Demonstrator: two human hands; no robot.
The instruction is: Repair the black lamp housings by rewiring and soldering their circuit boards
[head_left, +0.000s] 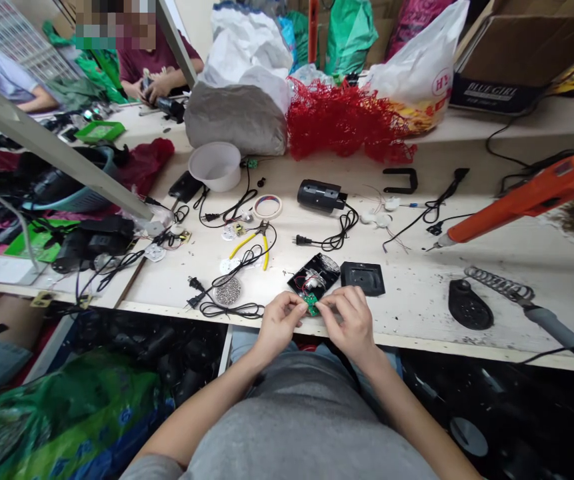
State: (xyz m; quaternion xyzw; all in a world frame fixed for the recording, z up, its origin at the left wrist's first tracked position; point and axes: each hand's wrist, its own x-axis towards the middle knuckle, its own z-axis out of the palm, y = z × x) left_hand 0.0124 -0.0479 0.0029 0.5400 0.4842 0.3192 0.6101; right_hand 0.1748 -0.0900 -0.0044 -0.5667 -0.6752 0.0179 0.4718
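A small green circuit board (pixel 311 303) is pinched between my two hands near the table's front edge. My left hand (pixel 281 320) grips its left side, and my right hand (pixel 349 322) has fingertips on its right side. Just beyond the board lies an open black housing (pixel 321 272) with red wires and a clear round part inside. A black rectangular cover (pixel 363 278) rests to its right, partly behind my right hand. Farther back sits a black cylindrical device (pixel 321 195) with a coiled cord and plug.
Yellow-handled pliers (pixel 253 245), cords and a dish of small metal pieces (pixel 227 291) lie to the left. An orange electric screwdriver (pixel 521 200) hangs at the right, above a soldering iron (pixel 557 327). Bags line the back; people sit at the upper left.
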